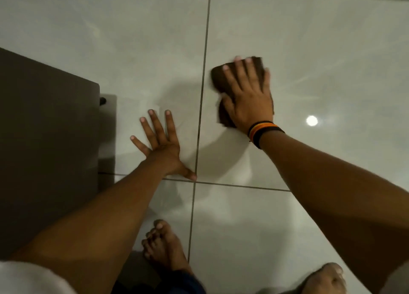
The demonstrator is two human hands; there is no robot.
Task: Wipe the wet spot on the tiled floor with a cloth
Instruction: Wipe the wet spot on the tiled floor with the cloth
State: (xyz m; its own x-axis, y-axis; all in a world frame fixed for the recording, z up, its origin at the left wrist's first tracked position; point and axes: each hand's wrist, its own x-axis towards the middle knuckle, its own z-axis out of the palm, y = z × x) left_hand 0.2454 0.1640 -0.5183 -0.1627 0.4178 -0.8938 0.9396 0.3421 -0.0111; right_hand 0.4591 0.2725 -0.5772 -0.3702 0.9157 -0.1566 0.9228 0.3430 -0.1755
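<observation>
A dark brown cloth [221, 81], folded into a pad, is pressed flat on the pale glossy tiled floor [321, 50], just right of a grout line [204, 56] that runs near to far. It is covered almost wholly by the right hand [249, 94], whose fingers are spread and laid over it, palm down; the cloth is pinned under the hand rather than gripped in a fist. A striped wristband [263, 132] is worn on that wrist. The wet spot itself cannot be made out with certainty; only a faint sheen and smears are seen on the tile around the cloth.

To the left, across the grout line, the left hand [161, 145] is planted open on the floor, fingers splayed, holding nothing. It appears to carry body weight. Bare feet [163, 245] are seen at the near edge. A dark flat slab [44, 127], perhaps furniture, lies at the far left.

Risks are judged as follows: the bracing hand or a bare foot may slip on the glossy, possibly damp tile; water may only be smeared about if the cloth is saturated; moisture may be left in the grout.
</observation>
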